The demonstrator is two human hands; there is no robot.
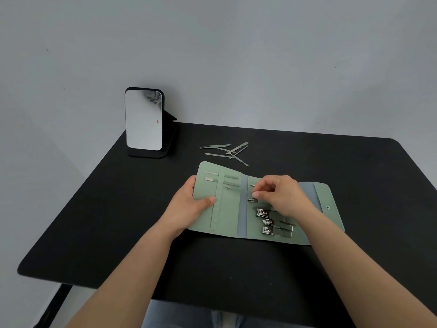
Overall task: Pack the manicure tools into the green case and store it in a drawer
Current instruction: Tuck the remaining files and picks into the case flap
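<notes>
The green case (229, 209) lies unfolded on the black table (118, 221). My left hand (189, 204) grips its left edge, thumb pressed on the inside panel. My right hand (279, 192) pinches a thin metal tool (238, 191) that lies across the case's middle fold. Several slim tools (214, 175) sit tucked under the left panel's strap. Three nail clippers (268, 221) are strapped in the right panel, partly hidden by my right wrist. A loose pile of metal tools (228, 151) lies on the table just beyond the case.
A standing mirror (144, 121) with a black base is at the table's back left corner. The case's snap flap (327, 207) sticks out to the right. A grey wall rises behind the table. No drawer is in view.
</notes>
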